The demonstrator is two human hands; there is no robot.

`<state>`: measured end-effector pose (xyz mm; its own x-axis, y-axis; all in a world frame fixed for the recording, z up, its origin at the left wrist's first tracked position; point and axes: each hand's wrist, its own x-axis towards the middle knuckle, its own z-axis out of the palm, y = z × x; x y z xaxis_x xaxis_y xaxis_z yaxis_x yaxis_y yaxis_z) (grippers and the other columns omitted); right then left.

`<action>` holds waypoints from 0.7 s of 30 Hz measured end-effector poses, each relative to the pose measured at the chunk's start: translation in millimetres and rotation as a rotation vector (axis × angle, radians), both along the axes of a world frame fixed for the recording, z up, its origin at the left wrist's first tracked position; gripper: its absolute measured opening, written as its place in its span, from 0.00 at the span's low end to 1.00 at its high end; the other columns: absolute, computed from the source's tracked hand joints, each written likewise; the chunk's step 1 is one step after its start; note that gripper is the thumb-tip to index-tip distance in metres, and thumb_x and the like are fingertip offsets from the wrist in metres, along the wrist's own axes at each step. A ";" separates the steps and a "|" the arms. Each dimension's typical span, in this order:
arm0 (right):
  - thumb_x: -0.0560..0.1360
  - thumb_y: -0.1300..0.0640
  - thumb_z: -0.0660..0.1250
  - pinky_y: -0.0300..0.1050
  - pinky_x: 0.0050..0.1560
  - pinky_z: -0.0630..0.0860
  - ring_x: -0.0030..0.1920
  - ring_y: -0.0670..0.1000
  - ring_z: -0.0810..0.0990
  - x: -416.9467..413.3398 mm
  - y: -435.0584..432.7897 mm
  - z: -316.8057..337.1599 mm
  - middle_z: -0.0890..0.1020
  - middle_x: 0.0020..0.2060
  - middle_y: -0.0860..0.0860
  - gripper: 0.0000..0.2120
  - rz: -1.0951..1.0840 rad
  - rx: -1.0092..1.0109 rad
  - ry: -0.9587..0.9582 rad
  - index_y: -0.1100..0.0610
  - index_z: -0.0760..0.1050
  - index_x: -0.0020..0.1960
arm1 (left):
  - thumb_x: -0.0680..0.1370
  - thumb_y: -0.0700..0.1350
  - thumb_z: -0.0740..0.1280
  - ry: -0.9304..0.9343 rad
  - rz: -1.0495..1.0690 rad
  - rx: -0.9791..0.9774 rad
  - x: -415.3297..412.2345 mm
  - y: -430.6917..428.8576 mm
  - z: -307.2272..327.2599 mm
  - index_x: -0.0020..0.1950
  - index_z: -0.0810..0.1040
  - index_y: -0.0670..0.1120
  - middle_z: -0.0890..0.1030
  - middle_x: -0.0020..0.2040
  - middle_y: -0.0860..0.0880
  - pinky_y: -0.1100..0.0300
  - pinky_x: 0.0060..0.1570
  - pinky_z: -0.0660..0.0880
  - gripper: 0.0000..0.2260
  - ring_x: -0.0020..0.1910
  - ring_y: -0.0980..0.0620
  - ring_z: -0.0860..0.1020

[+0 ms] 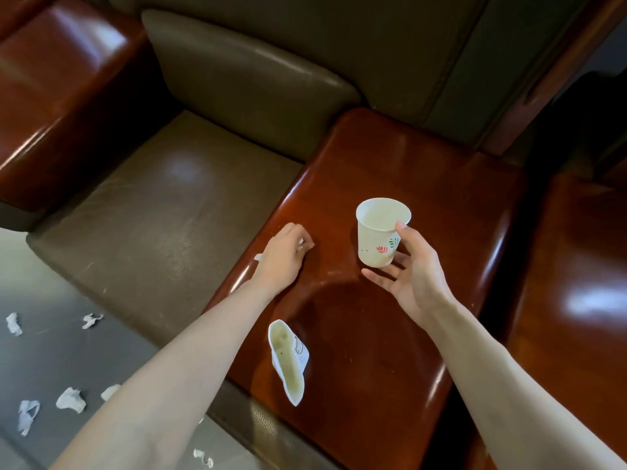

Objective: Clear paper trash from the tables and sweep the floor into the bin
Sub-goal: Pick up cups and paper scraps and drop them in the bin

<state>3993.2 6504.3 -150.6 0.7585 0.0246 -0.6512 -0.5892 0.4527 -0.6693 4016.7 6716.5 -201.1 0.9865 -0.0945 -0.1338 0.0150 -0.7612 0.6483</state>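
Gripping leaf-printed cup (376, 239), right hand (412, 276); left hand (283, 256) pinching white scrap (300, 243)

A glossy reddish wooden table (424, 184) sits between dark leather sofa seats (163, 215). The left hand (285, 256) rests knuckles-up on the wood, its fingers curled over a small white scrap of paper (300, 244). The right hand (412, 276) holds an upright white paper cup (375, 239) printed with red and green leaves, thumb on its side near the rim and fingers spread below its base; whether the base touches the table cannot be told. A crushed paper cup (288, 361) lies near the table's front edge. Crumpled paper bits (70, 400) are scattered on the grey floor (51, 361) at the left
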 end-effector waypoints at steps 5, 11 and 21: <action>0.78 0.48 0.64 0.55 0.52 0.81 0.58 0.59 0.78 -12.0 9.9 12.8 0.76 0.58 0.56 0.20 0.022 0.012 0.039 0.52 0.68 0.68 | 0.82 0.42 0.60 0.064 0.282 -0.049 -16.7 16.2 37.2 0.49 0.70 0.48 0.76 0.49 0.51 0.74 0.38 0.71 0.02 0.45 0.55 0.76; 0.79 0.48 0.62 0.55 0.55 0.79 0.58 0.58 0.78 -34.7 28.7 54.1 0.75 0.60 0.56 0.20 0.124 0.020 0.022 0.49 0.66 0.69 | 0.82 0.41 0.57 0.082 0.434 -0.081 -75.4 35.3 100.5 0.61 0.75 0.47 0.75 0.54 0.51 0.53 0.52 0.76 0.11 0.50 0.48 0.77; 0.79 0.48 0.62 0.56 0.57 0.78 0.59 0.59 0.78 -77.3 11.2 83.8 0.75 0.60 0.57 0.22 0.244 0.014 0.001 0.51 0.66 0.71 | 0.81 0.55 0.59 0.269 0.385 -0.162 -168.9 -1.0 99.5 0.76 0.61 0.48 0.64 0.72 0.47 0.64 0.60 0.63 0.25 0.69 0.49 0.68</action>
